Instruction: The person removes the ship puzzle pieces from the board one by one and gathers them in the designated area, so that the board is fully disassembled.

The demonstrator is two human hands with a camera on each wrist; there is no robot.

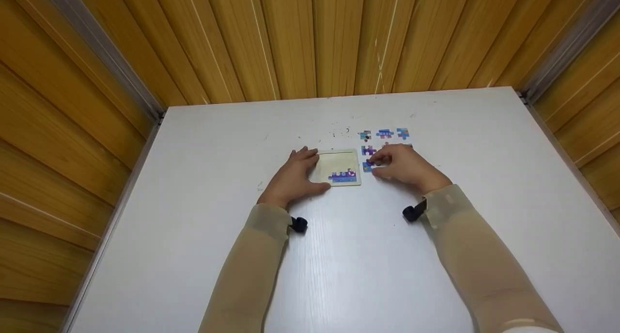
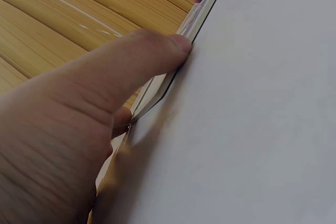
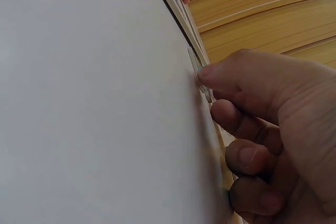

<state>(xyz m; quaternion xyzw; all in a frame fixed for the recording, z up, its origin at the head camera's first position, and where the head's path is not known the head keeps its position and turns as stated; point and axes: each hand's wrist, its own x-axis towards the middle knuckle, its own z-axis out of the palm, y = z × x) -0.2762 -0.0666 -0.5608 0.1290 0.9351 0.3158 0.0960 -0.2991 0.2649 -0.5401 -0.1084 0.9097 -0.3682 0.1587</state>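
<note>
In the head view, my left hand (image 1: 293, 178) holds a shallow square puzzle tray (image 1: 359, 168) at its left side, fingers by the back corner and thumb on the front edge. The thumb (image 2: 157, 53) presses that edge in the left wrist view. Joined blue and purple jigsaw pieces (image 1: 343, 176) lie in the tray's front right part. Just right of the tray, my right hand (image 1: 404, 166) pinches a blue jigsaw piece (image 1: 367, 168) between thumb and index finger. Low over the table, its thumb (image 3: 223, 77) touches the piece's edge in the right wrist view; the other fingers are curled.
Behind the right hand, loose jigsaw pieces lie in rows, among them a purple one (image 1: 368, 150) and a blue one (image 1: 402, 133); the hand partly hides some. Wood-patterned walls (image 1: 334, 42) border the white table (image 1: 339, 255) at the back and sides.
</note>
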